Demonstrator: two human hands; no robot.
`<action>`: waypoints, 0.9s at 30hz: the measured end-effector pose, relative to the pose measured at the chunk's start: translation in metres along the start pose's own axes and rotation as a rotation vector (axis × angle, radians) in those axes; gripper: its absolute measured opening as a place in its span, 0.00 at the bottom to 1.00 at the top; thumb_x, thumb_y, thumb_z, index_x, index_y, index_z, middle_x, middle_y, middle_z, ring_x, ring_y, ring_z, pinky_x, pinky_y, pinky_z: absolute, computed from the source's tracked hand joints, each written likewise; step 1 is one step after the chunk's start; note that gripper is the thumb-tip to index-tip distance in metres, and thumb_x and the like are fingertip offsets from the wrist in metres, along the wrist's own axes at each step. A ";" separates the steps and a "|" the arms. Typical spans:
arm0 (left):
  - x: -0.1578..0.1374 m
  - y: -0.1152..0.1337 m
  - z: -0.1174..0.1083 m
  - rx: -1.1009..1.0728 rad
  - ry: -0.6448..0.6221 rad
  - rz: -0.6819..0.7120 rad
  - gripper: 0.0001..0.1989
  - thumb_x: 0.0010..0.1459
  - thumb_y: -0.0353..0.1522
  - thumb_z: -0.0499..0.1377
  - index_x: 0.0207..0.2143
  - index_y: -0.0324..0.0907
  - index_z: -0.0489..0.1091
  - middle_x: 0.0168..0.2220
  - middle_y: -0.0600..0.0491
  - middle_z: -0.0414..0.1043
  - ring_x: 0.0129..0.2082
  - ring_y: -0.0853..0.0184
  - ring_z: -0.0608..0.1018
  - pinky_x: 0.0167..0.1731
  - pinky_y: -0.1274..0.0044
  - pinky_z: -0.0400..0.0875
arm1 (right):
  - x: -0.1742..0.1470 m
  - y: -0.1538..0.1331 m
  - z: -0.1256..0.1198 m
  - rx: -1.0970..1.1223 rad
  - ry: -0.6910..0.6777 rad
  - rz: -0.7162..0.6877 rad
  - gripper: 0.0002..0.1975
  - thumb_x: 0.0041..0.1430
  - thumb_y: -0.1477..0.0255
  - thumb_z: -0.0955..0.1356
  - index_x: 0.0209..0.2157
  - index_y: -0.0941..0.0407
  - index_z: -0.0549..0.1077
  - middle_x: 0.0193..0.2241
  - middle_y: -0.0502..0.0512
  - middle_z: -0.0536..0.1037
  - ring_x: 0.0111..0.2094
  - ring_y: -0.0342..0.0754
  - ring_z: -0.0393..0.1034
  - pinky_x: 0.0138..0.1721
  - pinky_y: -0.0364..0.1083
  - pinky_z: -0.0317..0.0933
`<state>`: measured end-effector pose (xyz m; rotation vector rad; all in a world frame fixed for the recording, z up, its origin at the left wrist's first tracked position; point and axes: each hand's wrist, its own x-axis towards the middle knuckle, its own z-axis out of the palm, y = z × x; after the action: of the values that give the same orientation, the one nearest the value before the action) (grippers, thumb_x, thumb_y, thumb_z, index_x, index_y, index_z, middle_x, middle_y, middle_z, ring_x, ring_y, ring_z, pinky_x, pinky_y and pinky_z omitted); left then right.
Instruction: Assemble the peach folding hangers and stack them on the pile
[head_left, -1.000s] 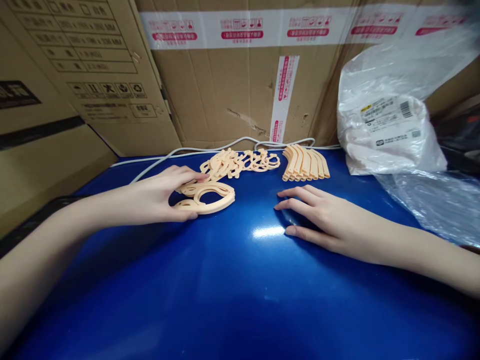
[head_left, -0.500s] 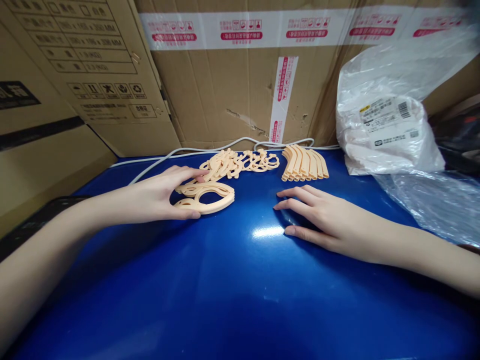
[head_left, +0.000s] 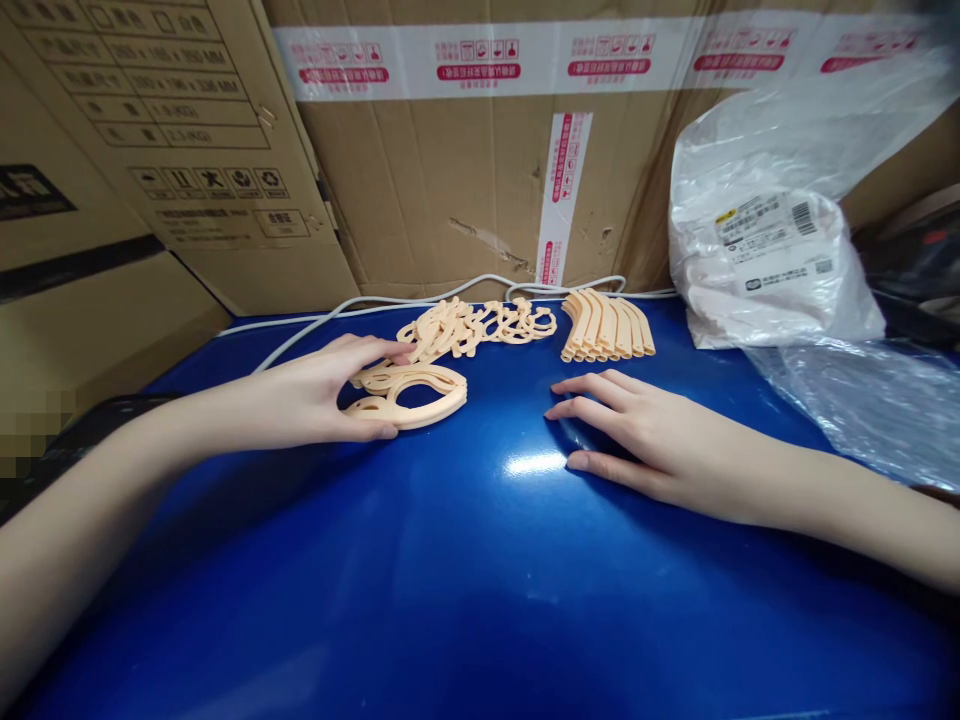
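My left hand (head_left: 319,392) is closed around the left end of a stack of cream plastic folding-hanger pieces (head_left: 442,408), thumb in front and fingers behind. The stack lies on the blue table, with an oval opening showing; its left end is partly hidden by the hand. Just behind it is a loose heap of cream hooks and small parts (head_left: 444,325). My right hand (head_left: 637,430) rests on the tabletop with fingers spread and nothing in them. Beyond its fingertips sits a neat row of curved cream hanger arms (head_left: 609,325), stacked in layers.
Cardboard boxes (head_left: 420,180) wall off the back and left of the blue table (head_left: 465,590). A white cable (head_left: 337,308) runs along the back edge. At the right stands a white plastic bag (head_left: 780,270) with a label, and clear plastic film (head_left: 892,410) lies before it.
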<state>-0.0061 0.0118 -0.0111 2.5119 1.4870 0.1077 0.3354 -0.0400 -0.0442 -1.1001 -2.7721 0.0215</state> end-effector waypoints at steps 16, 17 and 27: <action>-0.011 0.053 0.014 0.052 0.256 0.344 0.23 0.64 0.42 0.54 0.60 0.49 0.60 0.62 0.50 0.61 0.62 0.55 0.63 0.61 0.64 0.60 | -0.001 0.001 0.000 0.029 0.041 -0.015 0.21 0.66 0.58 0.60 0.53 0.55 0.70 0.54 0.64 0.69 0.53 0.57 0.67 0.54 0.59 0.62; -0.012 0.060 0.019 0.077 0.262 0.413 0.20 0.65 0.39 0.54 0.59 0.47 0.62 0.60 0.49 0.62 0.61 0.56 0.64 0.61 0.64 0.60 | -0.001 0.001 0.000 0.028 0.039 -0.013 0.21 0.66 0.58 0.60 0.53 0.55 0.70 0.54 0.64 0.69 0.53 0.57 0.67 0.54 0.58 0.62; -0.010 0.082 0.055 -0.002 0.100 0.635 0.16 0.68 0.31 0.48 0.55 0.43 0.67 0.56 0.47 0.69 0.52 0.63 0.73 0.53 0.70 0.67 | 0.001 0.002 0.000 0.031 0.037 -0.014 0.21 0.66 0.58 0.61 0.53 0.55 0.70 0.55 0.63 0.69 0.54 0.56 0.67 0.54 0.57 0.62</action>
<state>0.0691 -0.0429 -0.0457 2.9110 0.6582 0.3366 0.3363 -0.0379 -0.0438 -1.0622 -2.7370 0.0415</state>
